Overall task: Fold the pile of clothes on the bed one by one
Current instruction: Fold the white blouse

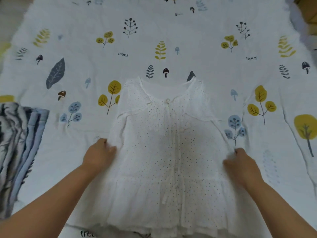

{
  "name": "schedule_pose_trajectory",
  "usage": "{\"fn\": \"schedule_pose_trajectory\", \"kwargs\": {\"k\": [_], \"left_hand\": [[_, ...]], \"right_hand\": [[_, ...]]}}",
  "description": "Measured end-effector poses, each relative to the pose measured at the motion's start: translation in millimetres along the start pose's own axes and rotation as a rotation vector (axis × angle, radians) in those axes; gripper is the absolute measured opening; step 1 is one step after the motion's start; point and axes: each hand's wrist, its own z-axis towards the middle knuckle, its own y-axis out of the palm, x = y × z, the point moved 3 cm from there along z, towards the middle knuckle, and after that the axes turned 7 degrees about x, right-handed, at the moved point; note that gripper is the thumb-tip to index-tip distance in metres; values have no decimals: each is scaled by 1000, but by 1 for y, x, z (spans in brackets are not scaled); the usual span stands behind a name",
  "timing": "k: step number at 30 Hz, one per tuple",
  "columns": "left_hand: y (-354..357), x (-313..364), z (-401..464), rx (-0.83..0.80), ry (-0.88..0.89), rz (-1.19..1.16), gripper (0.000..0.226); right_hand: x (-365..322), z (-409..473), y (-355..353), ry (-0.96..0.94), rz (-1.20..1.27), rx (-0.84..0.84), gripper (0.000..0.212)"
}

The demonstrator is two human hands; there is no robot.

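A white dotted blouse [159, 143] with a tie at the neck and a ruffled hem lies flat, front up, in the middle of the bed, neck pointing away from me. My left hand [99, 154] grips the fabric at the blouse's left side edge, fingers curled into it. My right hand [241, 163] pinches the right side edge at about the same height. Both sleeves look tucked along the sides.
The bed sheet [171, 40] is white with printed trees, leaves and mushrooms. A blue-grey and white patterned garment pile [18, 143] lies at the left edge. Something brown and blurred [308, 12] sits at the top right corner.
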Motion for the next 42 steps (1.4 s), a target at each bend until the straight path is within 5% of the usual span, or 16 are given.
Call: {"fn": "schedule_pose_trajectory", "kwargs": {"k": [7, 14, 19, 21, 22, 24, 27, 31, 36, 39, 42], "left_hand": [[-16, -28, -48, -3, 67, 245, 25], [7, -10, -108, -217, 295, 348, 18], [20, 5, -127, -376, 455, 263, 30], [19, 1, -123, -306, 542, 269, 43], [15, -2, -118, -180, 598, 273, 47], [7, -12, -108, 21, 708, 298, 20], [9, -34, -95, 67, 817, 404, 90], [19, -51, -91, 20, 1032, 597, 118], [35, -45, -93, -41, 1185, 612, 111], [41, -45, -89, -168, 1144, 589, 96], [35, -27, -83, -344, 994, 303, 69]], "right_hand": [[15, -42, -5, -40, -119, -54, 17], [-7, -93, 8, -269, -266, -71, 38], [-16, -116, 15, -278, 204, -439, 24], [-8, -108, 11, -210, 447, -327, 21], [-2, -102, 7, -230, 441, -189, 26], [8, -95, 5, -354, 214, 27, 41], [26, -87, 15, -707, -168, 132, 81], [57, -82, 34, -1019, -532, 29, 122], [55, -89, 46, -1235, -549, 38, 102], [50, -85, 57, -1174, -410, -4, 77], [35, -78, 55, -1027, -115, -27, 64]]}}
